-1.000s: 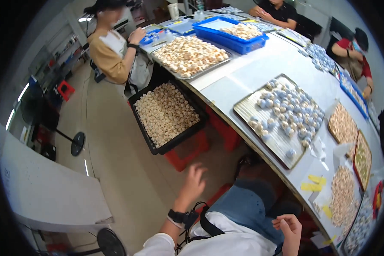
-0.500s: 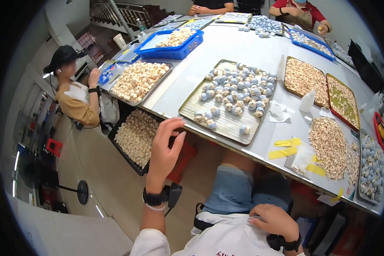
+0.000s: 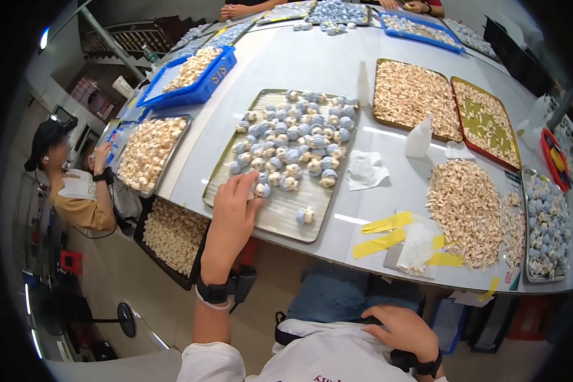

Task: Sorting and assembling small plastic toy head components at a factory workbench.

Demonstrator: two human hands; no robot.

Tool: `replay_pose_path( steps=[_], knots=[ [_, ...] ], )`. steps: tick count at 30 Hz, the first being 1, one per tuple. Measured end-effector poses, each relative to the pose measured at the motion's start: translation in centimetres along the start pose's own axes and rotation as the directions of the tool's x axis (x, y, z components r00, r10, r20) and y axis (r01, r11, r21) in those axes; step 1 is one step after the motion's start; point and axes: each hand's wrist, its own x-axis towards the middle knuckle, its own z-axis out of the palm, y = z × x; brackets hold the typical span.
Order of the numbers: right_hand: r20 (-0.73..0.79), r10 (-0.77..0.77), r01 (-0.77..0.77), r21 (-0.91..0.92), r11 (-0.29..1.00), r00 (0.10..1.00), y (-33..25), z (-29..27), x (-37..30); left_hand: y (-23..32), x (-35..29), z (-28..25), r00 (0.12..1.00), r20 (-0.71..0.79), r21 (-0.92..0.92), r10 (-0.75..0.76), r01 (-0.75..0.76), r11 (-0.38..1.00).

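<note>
In the head view, your left hand reaches over the near edge of the pale, ribbed, olive-rimmed rectangular tray, by its left corner. Your thumb and fingers, partly spread, meet the rounded blue-and-cream pieces; I cannot tell whether they grip one. Securing one would call for closing around it. Your right hand rests half-curled, its contents hidden.

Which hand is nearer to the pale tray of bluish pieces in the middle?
Left. The left hand is over the tray, fingertips at the bluish pieces; the right hand is off the table, by the white shirt.
</note>
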Motion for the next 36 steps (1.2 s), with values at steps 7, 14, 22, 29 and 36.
replay_pose_path(
  steps=[7, 14, 22, 29, 36],
  knots=[
    [0.023, 0.016, -0.018, 0.106, 0.994, 1.0, 2.5, -0.1, 0.3, 1.2, 2.1, 1.3, 0.986, -0.02, -0.153, -0.163, 0.158, 0.976],
    [0.039, -0.009, 0.009, -0.016, 1.0, 0.999, 4.4, -1.1, -0.5, 4.2, 5.0, -1.4, 0.981, 0.141, -0.027, -0.134, 0.139, 0.99],
    [0.044, -0.106, 0.101, 0.111, 0.989, 0.993, 1.7, -4.8, -2.4, 8.3, 11.8, 0.2, 0.931, 0.305, -0.11, 0.199, -0.173, 0.979],
    [-0.361, -0.087, 0.107, 0.036, 0.994, 0.928, 0.7, -15.2, -8.7, 5.5, 12.2, 1.6, 0.946, 0.303, -0.12, 0.111, -0.078, 0.99],
    [-0.861, 0.047, -0.174, -0.048, 0.984, 0.506, 5.0, -20.2, -5.7, 3.0, 8.1, -5.0, 0.995, 0.077, -0.24, 0.068, -0.048, 0.97]
  ],
)
